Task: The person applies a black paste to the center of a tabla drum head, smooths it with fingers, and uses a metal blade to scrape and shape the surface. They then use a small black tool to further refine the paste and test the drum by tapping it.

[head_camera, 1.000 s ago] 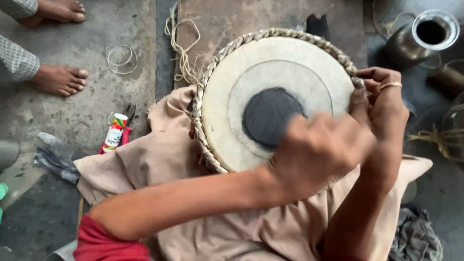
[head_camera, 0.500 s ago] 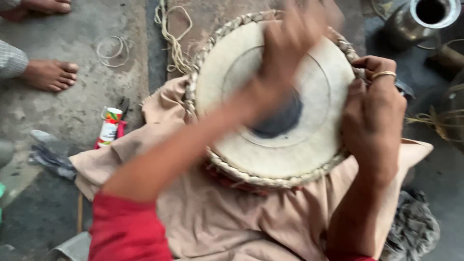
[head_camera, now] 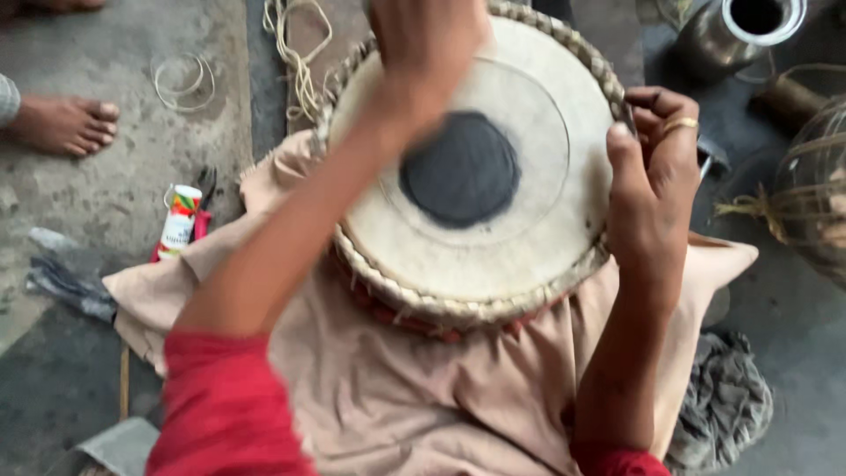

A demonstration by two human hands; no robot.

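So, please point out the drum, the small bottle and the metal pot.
drum (head_camera: 493, 238): head view, pale skin below the black centre.
bottle (head_camera: 179, 222): head view, middle of its body.
pot (head_camera: 718, 40): head view, its side wall.

My left hand, which 1 second ago lay low over the near edge of the drum, is now up at its far rim, blurred, and the black centre patch it half covered shows whole.

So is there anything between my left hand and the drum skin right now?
Nothing visible. The left hand hangs blurred above the far edge of the drum skin, with bare skin under it. The right hand grips the braided rim.
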